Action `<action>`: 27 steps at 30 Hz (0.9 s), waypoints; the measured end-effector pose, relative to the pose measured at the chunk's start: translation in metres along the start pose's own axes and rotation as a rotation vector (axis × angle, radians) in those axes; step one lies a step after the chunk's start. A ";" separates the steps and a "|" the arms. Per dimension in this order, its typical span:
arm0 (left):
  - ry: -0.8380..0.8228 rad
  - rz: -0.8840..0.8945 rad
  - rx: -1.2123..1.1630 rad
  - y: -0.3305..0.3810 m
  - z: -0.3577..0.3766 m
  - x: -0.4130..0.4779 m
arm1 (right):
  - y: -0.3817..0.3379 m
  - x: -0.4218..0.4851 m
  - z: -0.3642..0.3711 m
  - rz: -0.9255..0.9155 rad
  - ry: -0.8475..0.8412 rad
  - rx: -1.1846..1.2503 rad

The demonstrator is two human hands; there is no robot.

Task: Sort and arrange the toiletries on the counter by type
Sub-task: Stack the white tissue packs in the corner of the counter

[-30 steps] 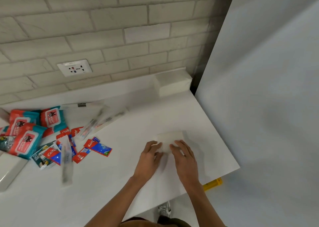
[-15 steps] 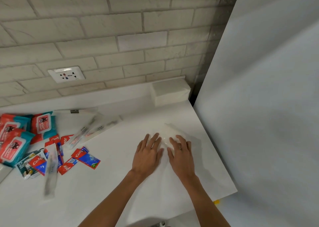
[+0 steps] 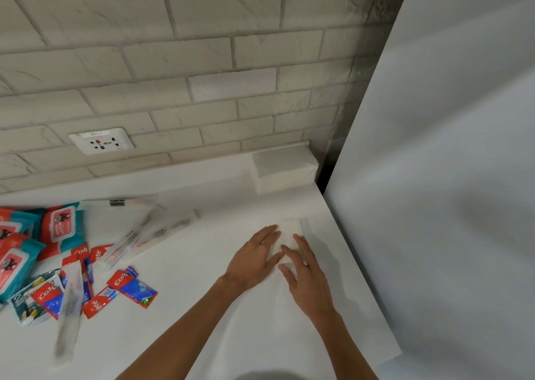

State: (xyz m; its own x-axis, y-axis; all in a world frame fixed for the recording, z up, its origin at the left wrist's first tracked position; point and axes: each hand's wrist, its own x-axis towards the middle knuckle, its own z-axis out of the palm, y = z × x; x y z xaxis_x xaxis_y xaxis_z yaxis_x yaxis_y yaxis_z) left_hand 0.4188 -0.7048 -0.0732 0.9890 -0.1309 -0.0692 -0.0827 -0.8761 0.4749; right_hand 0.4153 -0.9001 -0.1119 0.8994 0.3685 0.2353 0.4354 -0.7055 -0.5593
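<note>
Head view: your left grip lies palm down on the right part of the table. Its fingers are straight and close together and it holds nothing. Its fingertips press on a white sheet. Your right grip lies just beside it on the same sheet, also flat with straight fingers and nothing clasped. The two hands come close at the thumb side; whether they touch is unclear.

The sheet lies near the table's right edge, and its far edge shows just beyond your fingertips. It is white on white, so its outline toward you is hard to trace.

The other toiletries sit well apart, at the left:
- Red and teal wipe packs overlap at the far left edge.
- Red and blue sachets are scattered just right of the packs and nearer you.
- A green sachet lies partly under one of the red ones.
- Toothbrushes in clear wrappers lie at a slant between the packs and your hands. One more, blurred, lies across the sachets.

A white box stands at the back right corner against the brick wall. A socket sits in the wall above the heap. A plain white panel rises along the table's right side.
</note>
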 end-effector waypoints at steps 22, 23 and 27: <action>0.047 -0.104 0.120 -0.016 -0.017 0.060 | 0.026 0.115 0.016 -0.069 -0.140 0.104; 0.044 -0.105 0.122 -0.017 -0.018 0.061 | 0.026 0.118 0.017 -0.068 -0.140 0.104; 0.043 -0.113 0.135 -0.020 -0.023 0.067 | 0.024 0.127 0.021 -0.064 -0.136 0.087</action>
State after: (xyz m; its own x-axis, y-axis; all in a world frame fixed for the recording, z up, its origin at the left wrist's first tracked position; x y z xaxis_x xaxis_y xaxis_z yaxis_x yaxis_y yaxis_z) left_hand 0.4898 -0.6854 -0.0676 0.9970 -0.0103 -0.0766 0.0167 -0.9387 0.3443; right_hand 0.5396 -0.8578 -0.1121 0.8534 0.4939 0.1665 0.4814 -0.6246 -0.6150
